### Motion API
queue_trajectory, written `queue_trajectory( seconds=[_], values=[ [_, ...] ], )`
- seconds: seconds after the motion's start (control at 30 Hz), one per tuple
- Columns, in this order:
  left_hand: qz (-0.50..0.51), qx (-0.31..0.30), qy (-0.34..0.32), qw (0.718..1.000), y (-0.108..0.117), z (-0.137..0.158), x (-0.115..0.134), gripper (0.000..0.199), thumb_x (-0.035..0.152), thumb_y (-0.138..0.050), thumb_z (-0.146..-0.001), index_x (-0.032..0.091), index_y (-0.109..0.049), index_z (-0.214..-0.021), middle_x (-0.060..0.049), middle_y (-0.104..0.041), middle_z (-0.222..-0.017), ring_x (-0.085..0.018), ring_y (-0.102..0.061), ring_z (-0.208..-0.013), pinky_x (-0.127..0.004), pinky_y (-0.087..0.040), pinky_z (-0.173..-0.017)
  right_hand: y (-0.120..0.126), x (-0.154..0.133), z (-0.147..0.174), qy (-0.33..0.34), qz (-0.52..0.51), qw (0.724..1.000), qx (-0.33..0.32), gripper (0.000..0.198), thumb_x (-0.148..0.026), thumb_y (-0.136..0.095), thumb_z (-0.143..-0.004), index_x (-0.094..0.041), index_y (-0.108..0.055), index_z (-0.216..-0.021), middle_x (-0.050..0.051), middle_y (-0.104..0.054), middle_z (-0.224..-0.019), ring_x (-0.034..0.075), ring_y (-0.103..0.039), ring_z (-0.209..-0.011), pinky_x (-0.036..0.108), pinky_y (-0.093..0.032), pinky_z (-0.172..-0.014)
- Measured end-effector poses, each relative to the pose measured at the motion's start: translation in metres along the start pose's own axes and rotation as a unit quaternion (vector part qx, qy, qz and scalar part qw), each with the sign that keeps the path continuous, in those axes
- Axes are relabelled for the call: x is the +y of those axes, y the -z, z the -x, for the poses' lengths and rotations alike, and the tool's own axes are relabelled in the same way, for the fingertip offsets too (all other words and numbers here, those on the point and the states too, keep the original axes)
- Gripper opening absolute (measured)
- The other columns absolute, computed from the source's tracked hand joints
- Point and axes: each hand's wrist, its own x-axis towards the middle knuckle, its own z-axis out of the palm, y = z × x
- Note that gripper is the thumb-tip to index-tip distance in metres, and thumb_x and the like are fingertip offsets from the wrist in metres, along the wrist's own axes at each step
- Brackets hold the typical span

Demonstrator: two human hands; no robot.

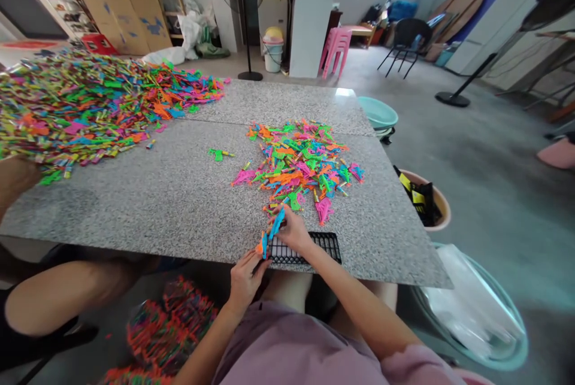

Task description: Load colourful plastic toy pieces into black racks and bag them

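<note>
My left hand is closed on a small blue and orange plastic piece, which looks like a toy gun. Close above it, my right hand pinches a blue toy gun; whether the two pieces touch, I cannot tell. Under my right wrist a black grid basket sits at the table's front edge, partly hidden by my forearm. Just beyond my hands lies a heap of pink, green, orange and blue toy guns. One green toy gun lies apart to the left.
A much larger pile of colourful pieces covers the table's far left. Another person's arm and leg are at left. Filled bags stand below the table; tubs stand at right, one holding clear plastic bags.
</note>
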Motion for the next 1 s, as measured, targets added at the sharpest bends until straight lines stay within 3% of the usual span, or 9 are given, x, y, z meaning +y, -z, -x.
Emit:
queue_trajectory(
  seconds=[0.13, 0.27, 0.4, 0.47, 0.57, 0.63, 0.73, 0.87, 1.0],
  values=[
    [0.002, 0.001, 0.002, 1.0, 0.0, 0.001, 0.0, 0.023, 0.037, -0.058, -0.095, 0.023, -0.075, -0.101, -0.007, -0.077, -0.098, -0.023, -0.073, -0.094, -0.036, -0.057, -0.093, 0.008, -0.005, -0.002, 0.038, 0.108, 0.992, -0.057, 0.035, -0.007, -0.062, -0.074, -0.021, -0.05, -0.105, 0.002, -0.071, -0.093, 0.018, -0.069, -0.086, 0.028, -0.052, -0.08],
    [-0.003, 0.002, 0.012, 1.0, -0.001, 0.001, 0.0, 0.024, 0.038, -0.059, -0.095, 0.023, -0.074, -0.104, -0.007, -0.077, -0.099, -0.023, -0.073, -0.093, -0.035, -0.057, -0.093, 0.001, -0.015, -0.011, 0.087, 0.258, 0.955, -0.12, 0.04, -0.008, -0.06, -0.078, -0.016, -0.052, -0.116, 0.006, -0.069, -0.092, 0.021, -0.066, -0.089, 0.029, -0.049, -0.077],
    [-0.013, 0.012, 0.006, 1.0, -0.002, 0.001, 0.0, 0.024, 0.039, -0.058, -0.094, 0.023, -0.074, -0.102, -0.007, -0.077, -0.1, -0.023, -0.073, -0.093, -0.034, -0.057, -0.092, -0.008, -0.014, -0.009, 0.11, 0.286, 0.94, -0.147, 0.041, -0.01, -0.061, -0.081, -0.017, -0.053, -0.121, 0.004, -0.067, -0.088, 0.021, -0.064, -0.089, 0.029, -0.048, -0.075],
    [-0.015, 0.02, -0.003, 1.0, -0.003, 0.0, -0.001, 0.023, 0.038, -0.058, -0.095, 0.024, -0.074, -0.101, -0.006, -0.076, -0.1, -0.023, -0.073, -0.094, -0.034, -0.058, -0.092, 0.005, -0.007, -0.002, 0.127, 0.279, 0.942, -0.137, 0.046, -0.009, -0.06, -0.083, -0.019, -0.05, -0.127, 0.005, -0.067, -0.099, 0.02, -0.063, -0.095, 0.029, -0.049, -0.08],
    [-0.013, 0.024, -0.019, 0.999, -0.002, -0.001, -0.004, 0.022, 0.038, -0.058, -0.094, 0.024, -0.075, -0.1, -0.006, -0.077, -0.099, -0.022, -0.073, -0.091, -0.034, -0.059, -0.09, 0.057, 0.006, 0.007, 0.121, 0.349, 0.929, -0.03, 0.039, -0.008, -0.05, -0.09, -0.021, -0.053, -0.127, 0.009, -0.062, -0.119, 0.02, -0.058, -0.112, 0.032, -0.047, -0.095],
    [-0.01, 0.02, -0.03, 0.999, 0.001, -0.004, -0.006, 0.023, 0.039, -0.059, -0.094, 0.023, -0.075, -0.1, -0.006, -0.077, -0.099, -0.022, -0.074, -0.089, -0.034, -0.06, -0.088, 0.1, 0.014, 0.004, 0.066, 0.457, 0.887, 0.024, 0.033, -0.005, -0.042, -0.093, -0.017, -0.059, -0.119, 0.012, -0.063, -0.114, 0.023, -0.056, -0.112, 0.036, -0.045, -0.098],
    [-0.006, -0.002, -0.051, 0.999, 0.007, -0.011, -0.009, 0.023, 0.04, -0.061, -0.092, 0.024, -0.075, -0.101, -0.005, -0.078, -0.099, -0.022, -0.075, -0.087, -0.033, -0.06, -0.087, 0.143, 0.023, -0.012, 0.093, 0.564, 0.817, -0.073, 0.033, -0.006, -0.043, -0.094, -0.018, -0.062, -0.118, 0.012, -0.063, -0.114, 0.023, -0.056, -0.108, 0.035, -0.047, -0.091],
    [-0.008, -0.032, -0.074, 0.997, 0.02, -0.017, -0.01, 0.024, 0.042, -0.06, -0.093, 0.025, -0.076, -0.099, -0.003, -0.078, -0.097, -0.021, -0.075, -0.087, -0.032, -0.06, -0.088, 0.148, 0.024, -0.034, 0.185, 0.612, 0.747, -0.181, 0.031, -0.008, -0.038, -0.097, -0.015, -0.065, -0.111, 0.013, -0.061, -0.118, 0.022, -0.055, -0.107, 0.033, -0.047, -0.084],
    [-0.016, -0.03, -0.068, 0.997, 0.026, -0.012, -0.008, 0.026, 0.042, -0.059, -0.094, 0.023, -0.075, -0.1, -0.004, -0.078, -0.098, -0.021, -0.075, -0.087, -0.03, -0.06, -0.088, 0.148, 0.018, -0.033, 0.228, 0.616, 0.717, -0.234, 0.03, -0.007, -0.039, -0.097, -0.015, -0.068, -0.097, 0.012, -0.061, -0.12, 0.021, -0.054, -0.11, 0.031, -0.047, -0.083]
  ],
)
